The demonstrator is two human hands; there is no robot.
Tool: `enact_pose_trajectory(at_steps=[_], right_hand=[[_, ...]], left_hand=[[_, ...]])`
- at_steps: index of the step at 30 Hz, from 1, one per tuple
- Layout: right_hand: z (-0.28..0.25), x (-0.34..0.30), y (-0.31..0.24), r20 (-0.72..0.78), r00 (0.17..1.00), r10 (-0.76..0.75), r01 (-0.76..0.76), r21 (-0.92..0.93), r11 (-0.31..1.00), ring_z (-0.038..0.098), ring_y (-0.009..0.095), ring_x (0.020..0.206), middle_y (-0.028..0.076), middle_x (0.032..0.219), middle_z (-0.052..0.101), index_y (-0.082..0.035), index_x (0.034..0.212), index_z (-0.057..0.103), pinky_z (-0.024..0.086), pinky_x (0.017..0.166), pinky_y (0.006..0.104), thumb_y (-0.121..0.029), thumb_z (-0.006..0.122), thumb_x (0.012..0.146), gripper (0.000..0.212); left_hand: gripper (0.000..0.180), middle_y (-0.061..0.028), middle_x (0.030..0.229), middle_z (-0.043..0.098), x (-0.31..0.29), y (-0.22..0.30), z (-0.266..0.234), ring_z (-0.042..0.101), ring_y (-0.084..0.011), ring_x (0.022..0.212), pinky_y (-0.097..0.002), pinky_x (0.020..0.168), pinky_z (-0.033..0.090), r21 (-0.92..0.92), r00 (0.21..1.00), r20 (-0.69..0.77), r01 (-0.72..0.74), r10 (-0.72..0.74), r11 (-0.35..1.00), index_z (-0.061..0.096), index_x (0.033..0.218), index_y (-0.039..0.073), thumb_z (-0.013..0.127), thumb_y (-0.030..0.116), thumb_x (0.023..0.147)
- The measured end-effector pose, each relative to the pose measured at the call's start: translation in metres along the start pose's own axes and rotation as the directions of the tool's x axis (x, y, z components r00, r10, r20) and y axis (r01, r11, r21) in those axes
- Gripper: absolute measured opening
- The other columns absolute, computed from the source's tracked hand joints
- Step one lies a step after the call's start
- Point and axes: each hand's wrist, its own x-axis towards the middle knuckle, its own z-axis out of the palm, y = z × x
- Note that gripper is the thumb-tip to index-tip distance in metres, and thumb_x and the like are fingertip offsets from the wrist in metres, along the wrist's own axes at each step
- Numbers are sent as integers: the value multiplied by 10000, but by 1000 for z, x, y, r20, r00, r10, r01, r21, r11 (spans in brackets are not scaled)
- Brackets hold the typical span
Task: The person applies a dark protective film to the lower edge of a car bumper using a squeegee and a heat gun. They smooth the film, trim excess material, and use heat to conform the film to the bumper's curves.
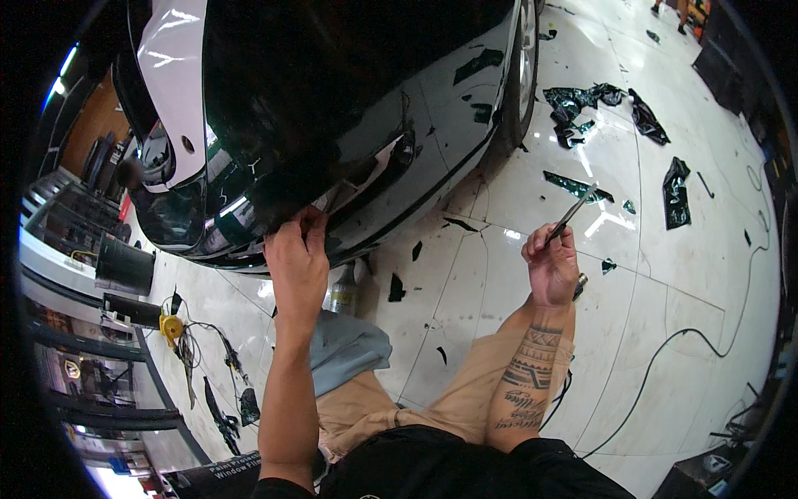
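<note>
In front of me is the glossy black bumper [374, 195] of a car, its surface reflecting the floor and lights. My left hand [298, 254] is at the bumper's lower edge, thumb and fingers pinched together against it. Whatever lies between those fingertips is too dark to make out. Out to the right, away from the car, my right hand [552, 264] is closed around a slim cutter knife [573, 214], its thin metallic end pointing up and away from me. A grey-blue cloth [353, 353] lies over my left thigh.
Dark film scraps [582, 108] are scattered over the pale tiled floor [457, 291]. A bottle [343, 291] stands under the bumper. A black bin [125, 266] and a yellow tool [171, 328] with cords are at left. A cable [657, 358] curves across the right. Someone's legs show far off.
</note>
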Motion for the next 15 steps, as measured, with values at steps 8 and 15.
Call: enact_pose_trajectory(at_steps=[8,15], right_hand=[[-9,2,1,-25,999,25,-24,14,1000,490,163,778,75,876,547,-47,1098,540,390,652,285,-160,580,954,188],[-17,1,1,-42,998,48,-48,-2,999,496,159,791,76,895,550,-40,1096,535,393,659,285,-150,573,956,182]], left_hand=[[231,-206,1013,638,-2,-3,1,574,-359,900,-430,833,424,199,999,34,-33,27,979,631,1054,-7,507,166,965],[168,-162,877,671,0,-2,-7,628,-292,791,-362,756,466,-27,996,83,21,-18,999,644,981,-20,587,121,911]])
